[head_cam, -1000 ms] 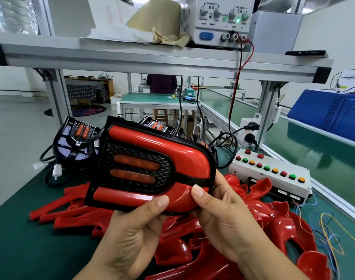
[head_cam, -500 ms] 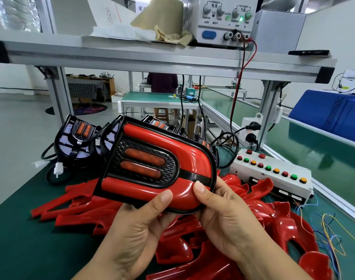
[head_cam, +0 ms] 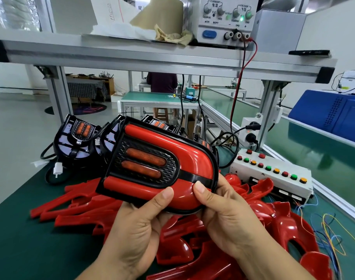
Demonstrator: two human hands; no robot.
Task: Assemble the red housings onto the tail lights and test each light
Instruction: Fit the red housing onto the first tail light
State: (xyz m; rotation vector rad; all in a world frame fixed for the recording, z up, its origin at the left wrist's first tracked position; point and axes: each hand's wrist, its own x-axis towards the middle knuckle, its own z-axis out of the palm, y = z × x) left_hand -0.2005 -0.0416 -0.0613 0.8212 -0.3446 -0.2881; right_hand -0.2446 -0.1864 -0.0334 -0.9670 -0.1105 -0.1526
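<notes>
The left hand and the right hand are seen nearest. Both are curled round the lower rounded end of the tail light, with each thumb pressed on the front of its red housing and the fingers hidden behind. The light is held tilted above the surface, and the housing is framed by the black rim. Whether it is seated all round cannot be told.

Beneath the hands, loose red housings are piled on the green mat. A stretch of green is left showing between the pile and the left edge. To the right, coloured wires are trailed between the pile and the aluminium edge rail.

Further back, a white button box is set beside that rail. Bare tail lights with black cables are stood near the far left corner, just behind the held light. Above, a power supply is carried on the shelf, with a red lead hanging from it.
</notes>
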